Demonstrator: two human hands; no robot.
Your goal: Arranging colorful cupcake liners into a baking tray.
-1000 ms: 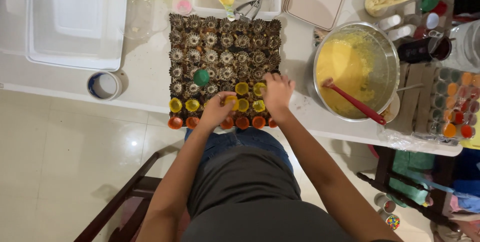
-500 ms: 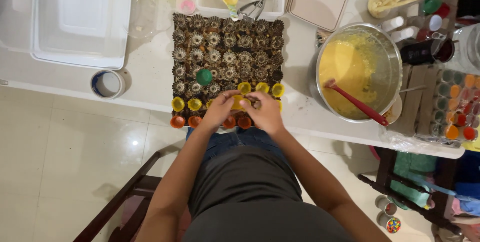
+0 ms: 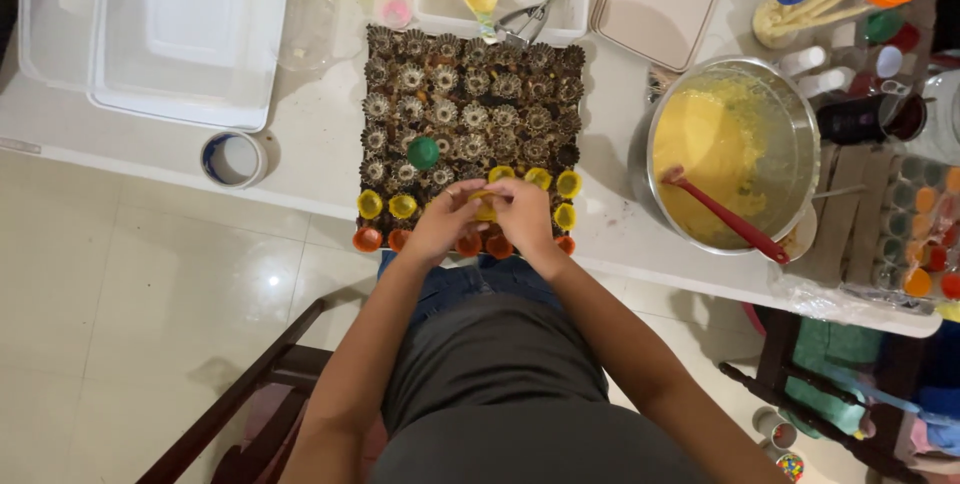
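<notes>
Held a yellow cup (image 3: 484, 209) w/ both hands, left hand (image 3: 447, 222) & right hand (image 3: 522, 214) pinched on it, right over tray (image 3: 470, 124) front edge. Batter pot (image 3: 735, 159) off to the right.

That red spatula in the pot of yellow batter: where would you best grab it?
Probably by the free handle end of the red spatula, coming from the near right. Its head is sunk in the batter in the metal pot, while the handle slants up over the rim, clean and clear.

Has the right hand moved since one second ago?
Yes. The right hand moved left, away from the metal bowl, and now meets the left hand.
</notes>
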